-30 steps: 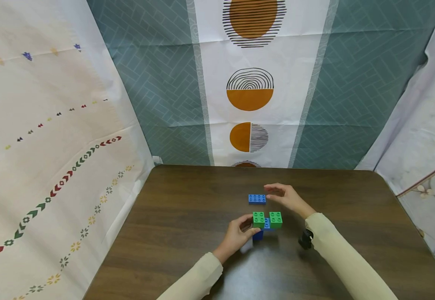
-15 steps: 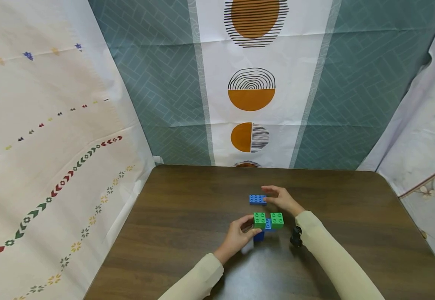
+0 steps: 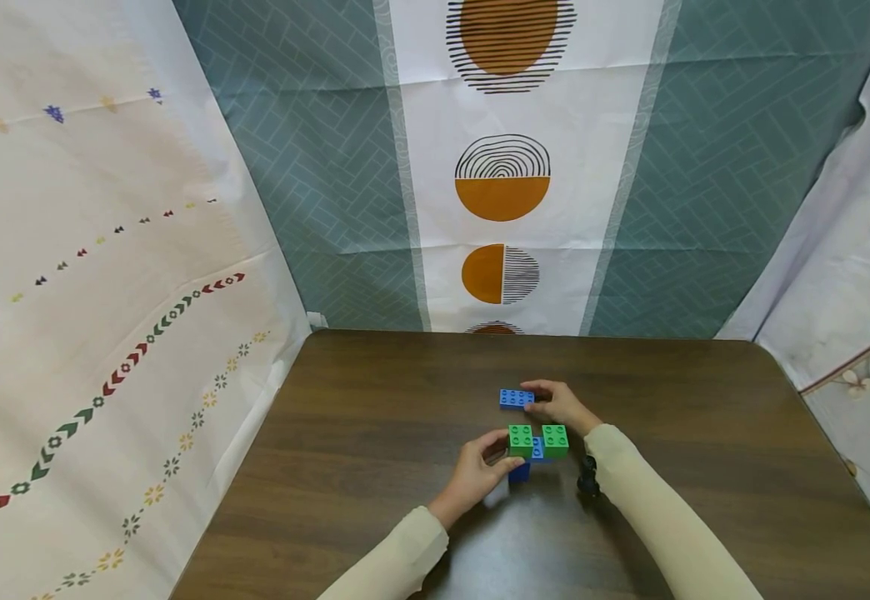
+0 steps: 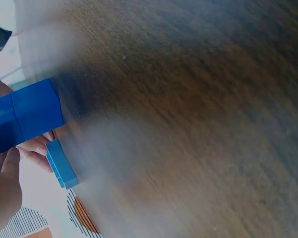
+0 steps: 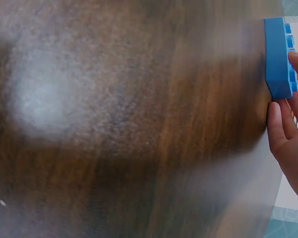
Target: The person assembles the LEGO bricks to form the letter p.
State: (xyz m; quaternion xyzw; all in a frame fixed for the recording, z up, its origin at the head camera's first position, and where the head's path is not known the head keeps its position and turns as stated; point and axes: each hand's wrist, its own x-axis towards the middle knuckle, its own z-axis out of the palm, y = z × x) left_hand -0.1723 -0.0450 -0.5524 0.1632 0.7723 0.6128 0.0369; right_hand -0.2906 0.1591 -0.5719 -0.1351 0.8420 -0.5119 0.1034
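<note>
Blue plate about to join the build
Your left hand (image 3: 472,477) grips the green-and-blue stack (image 3: 534,446); your right hand (image 3: 561,406) pinches the flat blue brick (image 3: 516,398), not yet lifted.

You have a dark wooden table (image 3: 375,433). Patterned curtains hang behind its far edge (image 3: 502,183), at its left (image 3: 105,292) and right (image 3: 847,275).
</note>
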